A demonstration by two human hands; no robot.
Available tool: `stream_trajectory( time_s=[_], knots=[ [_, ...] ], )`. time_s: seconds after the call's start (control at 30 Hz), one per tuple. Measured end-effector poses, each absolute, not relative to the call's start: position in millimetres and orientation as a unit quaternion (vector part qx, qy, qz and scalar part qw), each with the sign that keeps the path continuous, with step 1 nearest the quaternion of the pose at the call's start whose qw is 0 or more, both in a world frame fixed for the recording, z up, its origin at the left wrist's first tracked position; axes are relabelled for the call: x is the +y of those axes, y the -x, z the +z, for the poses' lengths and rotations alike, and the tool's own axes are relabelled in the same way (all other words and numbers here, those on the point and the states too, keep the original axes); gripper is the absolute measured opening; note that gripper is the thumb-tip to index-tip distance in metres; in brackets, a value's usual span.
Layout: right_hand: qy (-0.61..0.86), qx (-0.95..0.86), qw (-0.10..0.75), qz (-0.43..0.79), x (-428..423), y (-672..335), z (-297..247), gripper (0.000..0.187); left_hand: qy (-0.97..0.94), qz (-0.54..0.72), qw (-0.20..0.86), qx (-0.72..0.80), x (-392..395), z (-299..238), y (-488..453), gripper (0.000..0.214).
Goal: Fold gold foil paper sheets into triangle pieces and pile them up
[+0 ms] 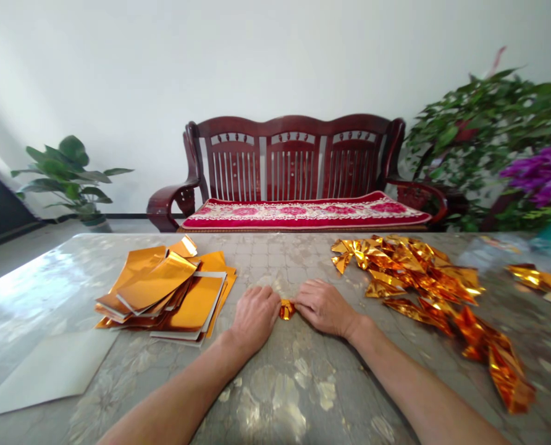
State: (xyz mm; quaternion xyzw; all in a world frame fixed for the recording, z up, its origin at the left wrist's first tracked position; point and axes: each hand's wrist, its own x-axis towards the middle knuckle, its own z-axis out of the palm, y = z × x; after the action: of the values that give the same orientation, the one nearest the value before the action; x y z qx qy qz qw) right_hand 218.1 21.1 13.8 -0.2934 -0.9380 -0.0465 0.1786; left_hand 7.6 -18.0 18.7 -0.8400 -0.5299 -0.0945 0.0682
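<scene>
Both my hands rest on the table (280, 383), fingers curled and pressed toward each other. Between them sits a small crumpled piece of gold foil paper (286, 309). My left hand (253, 316) pinches its left side and my right hand (322, 305) pinches its right side. Most of the foil is hidden under my fingers. A stack of flat gold foil sheets (167, 292) lies just left of my left hand. A heap of folded gold foil pieces (424, 272) spreads out to the right of my right hand.
A white sheet (48, 371) lies at the table's near left. More folded foil (539, 279) sits at the far right edge. Behind the table stand a red wooden bench (294, 179), a potted plant (69, 173) on the left, and leafy plants with purple flowers (511, 136) on the right.
</scene>
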Motion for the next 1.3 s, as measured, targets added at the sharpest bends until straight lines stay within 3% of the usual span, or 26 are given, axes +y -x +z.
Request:
stream_trajectory(
  time_s=[0.33, 0.5, 0.9, 1.17, 1.3],
  knots=[
    [0.348, -0.921, 0.173, -0.009, 26, -218, 8, 0.011, 0.806, -0.112, 0.009, -0.581, -7, 14, -6, 0.011],
    [0.374, -0.910, 0.178, 0.003, 26, -218, 9, 0.008, 0.789, -0.138, 0.024, -0.598, -7, 12, -2, 0.019],
    [0.330, -0.925, 0.190, -0.007, 26, -217, 7, 0.009, 0.778, -0.165, -0.030, -0.605, -9, 13, -1, 0.011],
    [0.335, -0.922, 0.194, 0.006, 25, -217, 8, 0.010, 0.748, -0.292, -0.140, -0.580, -8, 4, -1, 0.005],
    [0.342, -0.914, 0.209, 0.056, 21, -215, 13, 0.021, 0.756, -0.380, -0.116, -0.520, -10, 4, -3, 0.006]
  ],
)
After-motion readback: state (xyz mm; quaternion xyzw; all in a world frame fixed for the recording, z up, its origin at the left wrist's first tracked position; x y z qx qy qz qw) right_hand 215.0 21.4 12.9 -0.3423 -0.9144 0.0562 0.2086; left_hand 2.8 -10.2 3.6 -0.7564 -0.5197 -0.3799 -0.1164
